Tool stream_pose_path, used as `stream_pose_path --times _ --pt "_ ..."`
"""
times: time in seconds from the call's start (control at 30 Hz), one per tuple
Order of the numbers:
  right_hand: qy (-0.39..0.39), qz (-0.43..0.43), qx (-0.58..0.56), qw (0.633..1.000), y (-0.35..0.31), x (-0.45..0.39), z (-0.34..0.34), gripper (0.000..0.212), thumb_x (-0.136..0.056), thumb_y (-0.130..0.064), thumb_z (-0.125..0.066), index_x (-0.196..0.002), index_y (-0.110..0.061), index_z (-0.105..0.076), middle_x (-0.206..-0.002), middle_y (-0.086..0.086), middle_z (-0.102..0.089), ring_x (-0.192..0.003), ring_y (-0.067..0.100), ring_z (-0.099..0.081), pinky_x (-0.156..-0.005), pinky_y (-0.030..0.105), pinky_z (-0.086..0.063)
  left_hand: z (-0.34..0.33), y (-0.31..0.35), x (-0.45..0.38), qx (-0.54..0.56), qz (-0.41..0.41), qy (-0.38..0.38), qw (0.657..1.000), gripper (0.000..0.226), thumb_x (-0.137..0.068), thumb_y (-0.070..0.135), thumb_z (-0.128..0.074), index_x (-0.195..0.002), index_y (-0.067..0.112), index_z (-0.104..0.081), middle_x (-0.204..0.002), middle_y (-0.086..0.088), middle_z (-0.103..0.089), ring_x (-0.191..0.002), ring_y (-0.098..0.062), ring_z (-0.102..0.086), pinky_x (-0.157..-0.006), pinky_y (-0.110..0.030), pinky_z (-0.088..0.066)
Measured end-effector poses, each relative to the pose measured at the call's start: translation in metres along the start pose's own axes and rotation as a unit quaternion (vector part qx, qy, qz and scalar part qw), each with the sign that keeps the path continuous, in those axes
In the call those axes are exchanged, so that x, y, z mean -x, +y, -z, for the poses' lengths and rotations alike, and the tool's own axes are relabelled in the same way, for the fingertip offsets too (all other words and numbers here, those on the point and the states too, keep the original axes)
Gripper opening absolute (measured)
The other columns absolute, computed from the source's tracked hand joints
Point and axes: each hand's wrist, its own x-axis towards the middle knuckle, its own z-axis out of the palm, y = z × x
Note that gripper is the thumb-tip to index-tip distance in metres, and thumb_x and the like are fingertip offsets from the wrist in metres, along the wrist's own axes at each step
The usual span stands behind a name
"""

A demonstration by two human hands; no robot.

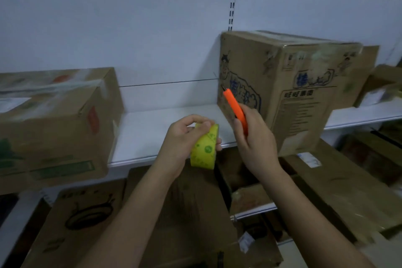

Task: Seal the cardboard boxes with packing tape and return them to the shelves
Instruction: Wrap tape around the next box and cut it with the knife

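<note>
My left hand (181,139) grips a yellow roll of packing tape (205,148) in front of the white shelf (152,135). My right hand (253,137) holds an orange utility knife (235,106), its tip pointing up and left beside a tall cardboard box with blue print (289,91). That box stands on the shelf at the right, its top taped. A second, lower cardboard box (54,124) sits on the shelf at the left, also with tape across its top.
Between the two boxes the shelf shows a bare white stretch. More cardboard boxes (87,220) fill the lower shelves below my arms. Further boxes (382,85) sit at the far right. A white back panel (130,28) closes the shelf behind.
</note>
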Motion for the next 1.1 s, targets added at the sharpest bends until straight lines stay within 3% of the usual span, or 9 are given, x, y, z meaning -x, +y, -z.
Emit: stream_pose_path --times 0.17,0.37,0.47,0.53,0.6,0.77,0.97,1.03,1.1 --pt "0.132 0.025 0.000 0.991 0.034 0.019 0.077 0.039 -0.104 -0.028 -0.039 -0.135 -0.009 -0.051 -0.109 -0.008 -0.053 -0.091 -0.001 -0.048 -0.076 0.006 -0.036 -0.093 0.014 -0.001 0.016 -0.028 -0.151 0.988 0.017 -0.082 0.018 -0.066 -0.089 0.003 -0.065 -0.067 -0.025 -0.067 -0.053 -0.031 -0.066 -0.055 -0.035 -0.057" --pt "0.225 -0.116 0.055 0.966 0.144 0.051 0.169 0.030 -0.104 -0.028 -0.040 -0.119 -0.008 -0.057 -0.096 -0.001 -0.056 -0.080 -0.004 -0.049 -0.070 0.006 -0.035 -0.225 -0.028 -0.015 0.000 0.008 -0.271 0.963 0.015 -0.095 0.005 -0.060 -0.101 -0.008 -0.060 -0.072 -0.027 -0.067 -0.054 -0.030 -0.068 -0.055 -0.035 -0.059" --pt "0.165 -0.240 0.056 0.955 0.231 0.062 0.200 0.027 -0.104 -0.029 -0.041 -0.117 -0.013 -0.060 -0.096 0.002 -0.061 -0.085 0.009 -0.058 -0.069 0.013 -0.040 -0.288 -0.067 -0.034 -0.010 0.052 -0.235 0.971 0.020 -0.097 0.006 -0.060 -0.106 -0.012 -0.059 -0.074 -0.025 -0.069 -0.056 -0.030 -0.070 -0.057 -0.035 -0.061" --pt "0.097 -0.263 0.076 0.957 0.286 0.061 0.213 0.022 -0.103 -0.021 -0.043 -0.117 -0.017 -0.059 -0.092 0.000 -0.058 -0.083 0.014 -0.056 -0.067 0.026 -0.040 -0.322 -0.096 -0.052 -0.022 0.073 -0.208 0.975 0.020 -0.097 0.012 -0.061 -0.109 -0.004 -0.062 -0.082 -0.023 -0.073 -0.066 -0.035 -0.072 -0.071 -0.048 -0.062" --pt "0.012 -0.245 0.102 0.964 0.334 0.051 0.220 0.029 -0.100 -0.017 -0.047 -0.127 -0.018 -0.057 -0.094 0.002 -0.057 -0.084 0.017 -0.055 -0.071 0.031 -0.038 -0.351 -0.124 -0.074 -0.024 0.103 -0.181 0.978 0.016 -0.099 0.014 -0.059 -0.109 0.002 -0.064 -0.086 -0.023 -0.074 -0.073 -0.037 -0.072 -0.081 -0.054 -0.059" --pt "-0.131 -0.131 0.189 0.964 0.429 0.001 0.214 0.043 -0.095 -0.021 -0.059 -0.138 -0.021 -0.054 -0.127 0.009 -0.064 -0.113 0.035 -0.059 -0.090 0.044 -0.047 -0.393 -0.175 -0.115 -0.028 0.181 -0.097 0.978 0.019 -0.100 0.005 -0.053 -0.118 0.003 -0.061 -0.095 -0.019 -0.075 -0.086 -0.033 -0.075 -0.084 -0.044 -0.060" --pt "-0.249 -0.044 0.228 0.940 0.489 -0.073 0.174 0.044 -0.097 -0.019 -0.050 -0.138 -0.033 -0.056 -0.134 -0.002 -0.061 -0.121 0.028 -0.050 -0.093 0.039 -0.034 -0.402 -0.203 -0.142 -0.051 0.219 -0.024 0.974 0.022 -0.098 0.010 -0.059 -0.119 0.011 -0.064 -0.114 -0.022 -0.070 -0.108 -0.041 -0.067 -0.097 -0.059 -0.051" --pt "-0.262 -0.058 0.233 0.935 0.495 -0.082 0.162 0.040 -0.099 -0.025 -0.050 -0.137 -0.031 -0.057 -0.138 -0.001 -0.059 -0.125 0.028 -0.049 -0.098 0.040 -0.034 -0.403 -0.208 -0.148 -0.055 0.225 -0.008 0.973 0.020 -0.098 0.011 -0.060 -0.117 0.013 -0.065 -0.117 -0.022 -0.069 -0.108 -0.040 -0.067 -0.096 -0.061 -0.051" --pt "-0.194 -0.060 0.166 0.965 0.491 -0.080 0.159 0.035 -0.099 -0.036 -0.051 -0.129 -0.025 -0.065 -0.129 0.000 -0.062 -0.118 0.026 -0.053 -0.094 0.038 -0.038 -0.405 -0.211 -0.154 -0.052 0.222 0.007 0.974 0.019 -0.099 0.007 -0.056 -0.117 0.009 -0.062 -0.115 -0.023 -0.070 -0.102 -0.037 -0.070 -0.088 -0.051 -0.058"
